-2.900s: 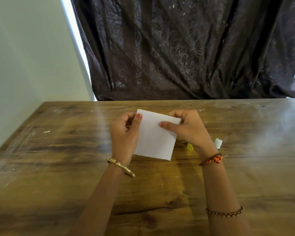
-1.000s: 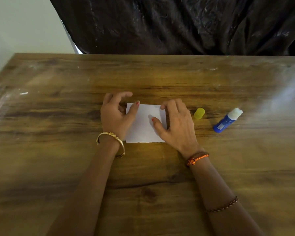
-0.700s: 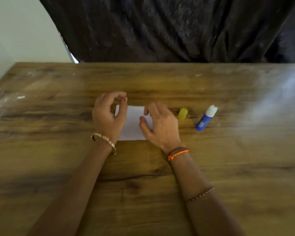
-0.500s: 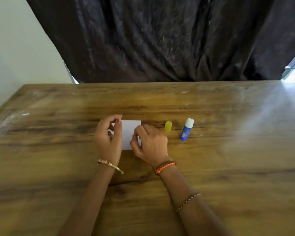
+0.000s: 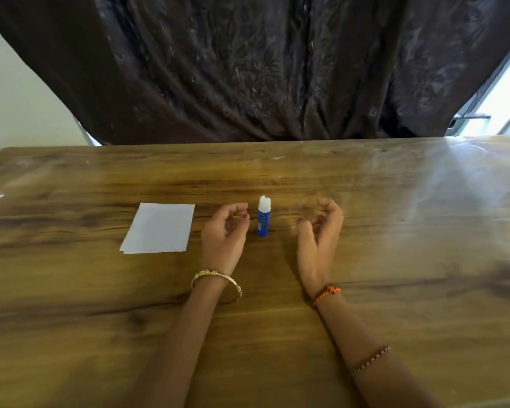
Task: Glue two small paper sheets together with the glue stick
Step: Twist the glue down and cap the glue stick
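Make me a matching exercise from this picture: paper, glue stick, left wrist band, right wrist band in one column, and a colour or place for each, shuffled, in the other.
1. paper
2. glue stick
3. band on the left wrist
4. band on the right wrist

A. orange
B. lying between the two hands
C. gold
D. flat on the table, left of both hands

Pairs: 1-D, 2-B, 3-C, 4-A

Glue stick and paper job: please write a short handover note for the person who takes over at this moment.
Left hand: loosely curled, holds nothing visible, just beside the glue stick.
Right hand: curled, blurred, seems empty.
Glue stick lies uncapped on the table between the hands. The cap is not in view.
Paper sheets: stacked flat on the table, left of both hands, a lower edge peeking out.
Done: sheets appear joined and set down.
Left: find the cap, close the stick.
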